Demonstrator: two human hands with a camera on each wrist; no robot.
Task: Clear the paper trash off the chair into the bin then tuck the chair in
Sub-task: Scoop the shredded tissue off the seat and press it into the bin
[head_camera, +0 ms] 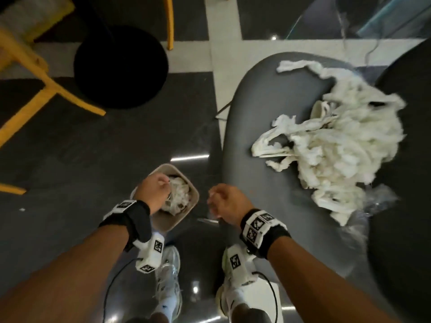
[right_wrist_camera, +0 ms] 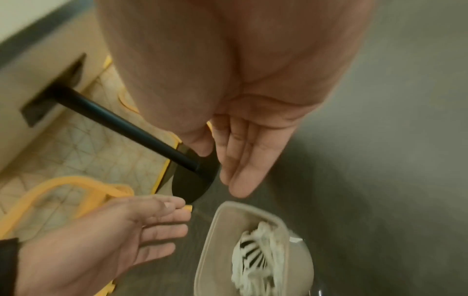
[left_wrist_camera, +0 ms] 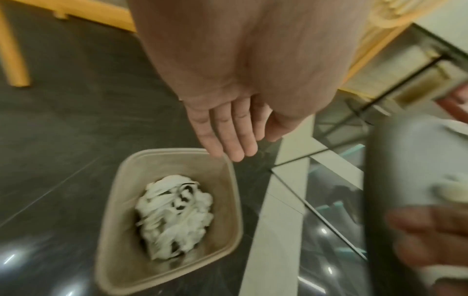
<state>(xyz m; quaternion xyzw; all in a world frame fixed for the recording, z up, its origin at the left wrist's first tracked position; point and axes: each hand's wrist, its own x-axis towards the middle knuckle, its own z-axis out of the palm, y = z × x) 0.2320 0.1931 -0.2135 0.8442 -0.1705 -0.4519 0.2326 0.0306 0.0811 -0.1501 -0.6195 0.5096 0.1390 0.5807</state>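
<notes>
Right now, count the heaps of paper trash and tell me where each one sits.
2. One heap lies on the grey chair seat, to the right. The other is inside the bin on the floor, below the left hand. Loose scraps may be hidden.

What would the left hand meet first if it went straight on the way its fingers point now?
Probably the far rim of the beige square bin; the left hand points there, fingers straight, empty. Depth is unclear.

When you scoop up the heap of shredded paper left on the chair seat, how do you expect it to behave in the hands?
The shredded paper is loose, tangled strips, so it will probably feel light and floppy, and compress easily. Trailing strands at its edges may dangle or drop off on the way to the bin. On the smooth chair seat it would likely slide rather than catch.
</notes>
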